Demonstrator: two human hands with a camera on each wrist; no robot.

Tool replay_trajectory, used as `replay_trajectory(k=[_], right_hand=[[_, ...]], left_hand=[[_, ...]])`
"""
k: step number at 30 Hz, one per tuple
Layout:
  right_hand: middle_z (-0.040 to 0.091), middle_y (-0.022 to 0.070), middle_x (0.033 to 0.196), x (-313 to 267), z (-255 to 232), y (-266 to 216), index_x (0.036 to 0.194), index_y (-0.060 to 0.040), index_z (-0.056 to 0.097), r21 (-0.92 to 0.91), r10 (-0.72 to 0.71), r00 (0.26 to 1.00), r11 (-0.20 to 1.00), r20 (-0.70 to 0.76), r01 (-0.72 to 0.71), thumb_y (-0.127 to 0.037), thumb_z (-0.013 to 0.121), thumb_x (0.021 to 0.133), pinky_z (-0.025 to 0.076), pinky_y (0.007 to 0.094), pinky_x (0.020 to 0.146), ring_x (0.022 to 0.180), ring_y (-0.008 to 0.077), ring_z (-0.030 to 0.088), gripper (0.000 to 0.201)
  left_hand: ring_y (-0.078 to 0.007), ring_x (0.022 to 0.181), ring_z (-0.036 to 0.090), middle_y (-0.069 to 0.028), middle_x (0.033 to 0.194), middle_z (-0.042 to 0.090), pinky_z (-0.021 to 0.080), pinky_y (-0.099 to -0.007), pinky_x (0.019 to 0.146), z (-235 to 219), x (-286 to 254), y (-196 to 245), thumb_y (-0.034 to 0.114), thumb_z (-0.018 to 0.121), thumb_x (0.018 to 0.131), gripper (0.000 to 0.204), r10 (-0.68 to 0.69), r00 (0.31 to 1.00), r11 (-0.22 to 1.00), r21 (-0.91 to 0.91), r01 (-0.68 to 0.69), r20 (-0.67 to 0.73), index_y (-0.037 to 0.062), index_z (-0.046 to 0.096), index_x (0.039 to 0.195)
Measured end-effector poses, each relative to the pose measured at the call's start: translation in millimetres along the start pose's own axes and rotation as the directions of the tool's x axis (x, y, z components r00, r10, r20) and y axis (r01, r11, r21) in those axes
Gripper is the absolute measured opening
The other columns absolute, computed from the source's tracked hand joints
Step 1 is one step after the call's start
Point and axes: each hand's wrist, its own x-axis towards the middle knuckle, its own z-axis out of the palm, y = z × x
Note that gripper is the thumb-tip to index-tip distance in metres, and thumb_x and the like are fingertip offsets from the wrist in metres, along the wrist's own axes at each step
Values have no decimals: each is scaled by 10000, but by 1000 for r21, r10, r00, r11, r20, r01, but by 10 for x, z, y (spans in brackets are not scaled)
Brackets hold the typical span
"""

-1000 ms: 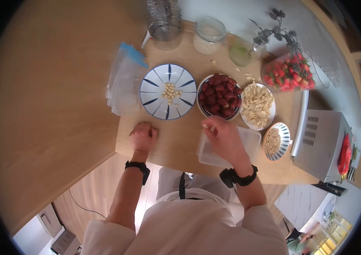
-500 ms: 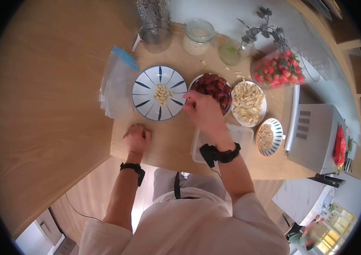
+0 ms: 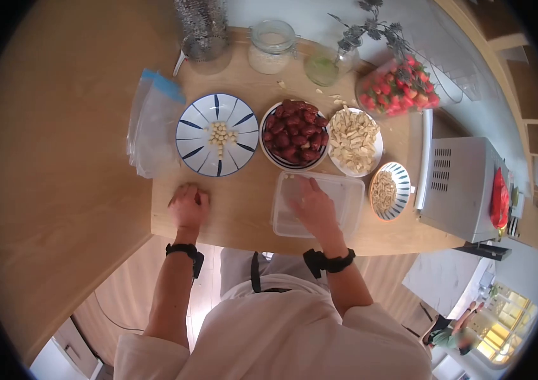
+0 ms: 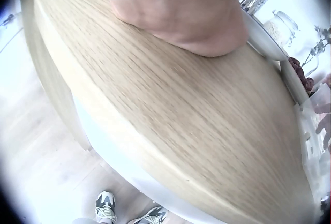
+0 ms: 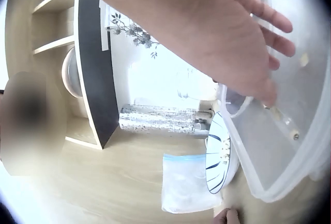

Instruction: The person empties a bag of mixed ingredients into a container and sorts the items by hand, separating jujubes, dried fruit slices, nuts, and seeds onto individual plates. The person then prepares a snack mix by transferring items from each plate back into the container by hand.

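Observation:
My right hand (image 3: 315,209) reaches into a clear plastic container (image 3: 280,223) at the table's front, fingers extended and apart. In the right wrist view a few pale seeds (image 5: 304,60) lie on the container's bottom near the fingertips. To the left stands a white plate with blue stripes (image 3: 193,120), with a small heap of round cream-coloured seeds (image 3: 220,134) in its middle. My left hand (image 3: 186,206) rests on the table in front of that plate, its fingers loosely curled. Behind the container sits a bowl of red dates (image 3: 294,130).
Right of the dates stand a plate of pale slices (image 3: 352,140) and a striped bowl of thin pale pieces (image 3: 383,192). Zip bags (image 3: 153,126) lie at the left. Along the back are a glass jar (image 3: 272,47), a vase (image 3: 202,31) and a box of strawberries (image 3: 399,88).
My right hand moved from near the container to beside the dates and the striped plate, then back down into the container, its fingers spreading. The left hand stayed resting. The head view shifted.

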Motion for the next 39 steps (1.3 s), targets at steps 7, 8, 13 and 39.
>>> replay_trajectory(k=[7, 8, 13, 39], right_hand=[[489, 160, 1231, 15, 324, -31, 1280, -88, 468, -1, 45, 997, 999, -59, -46, -187, 705, 811, 508, 492, 845, 1075, 388, 576, 535], [489, 160, 1231, 15, 320, -13, 1280, -88, 468, 4, 53, 996, 999, -66, -53, -187, 705, 811, 508, 492, 845, 1075, 388, 576, 535], [511, 165, 1213, 43, 220, 37, 1296, -80, 432, 30, -107, 994, 994, 28, 106, -162, 731, 781, 488, 485, 865, 1081, 384, 573, 601], [633, 109, 893, 127, 398, 117, 845, -87, 656, -43, -72, 996, 996, 43, 74, -102, 635, 823, 517, 451, 729, 848, 345, 644, 34]], left_hand=[[-272, 682, 586, -36, 704, 546, 494, -411, 559, 21, -4, -3, 177, 593, 769, 149, -4, 1000, 999, 41, 4, -5, 115, 509, 663], [-272, 680, 584, -40, 700, 543, 490, -412, 555, 25, -2, 4, 178, 591, 772, 152, -12, 1000, 998, 61, 12, -6, 113, 508, 662], [-271, 664, 582, -43, 696, 540, 478, -418, 543, 8, -18, -2, 179, 587, 777, 155, -18, 999, 999, 33, 17, 30, 114, 509, 661], [-282, 633, 582, -52, 679, 545, 477, -427, 534, -8, -9, 33, 176, 577, 782, 160, -22, 999, 998, 66, 21, 24, 111, 507, 654]])
